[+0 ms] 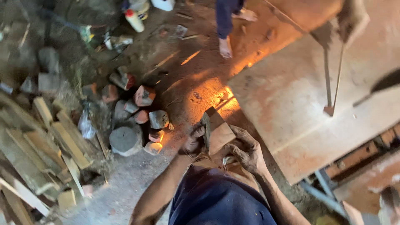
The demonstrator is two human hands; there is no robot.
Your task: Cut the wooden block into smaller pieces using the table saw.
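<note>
A short block of wood (216, 129) sits between the person's two hands, held up in front of the body over the dirt floor (187, 91), its pale cut face tilted toward the camera and its darker end pointing away. The left hand (193, 139) grips the block's left side, fingers (199, 132) curled over its edge and clamped against the wood. The right hand (246, 150) cups the block from below and to the right, fingers (239, 135) bent around its lower corner; both hands are closed on the piece, neither slack. Judging from this grip, the step in hand looks like holding and turning the block to check or position it, and any further handling would call for keeping both grips firm so the piece does not slip toward the floor. Just beyond the right fingers lies a broad wooden board (316, 100) with a thin metal frame (331, 79) standing over it. Past the left fingers sit broken stones and bricks (141, 112), and farther left a pile of wood offcuts (46, 146). Another person's bare feet (227, 46) stand well beyond the fingertips.
</note>
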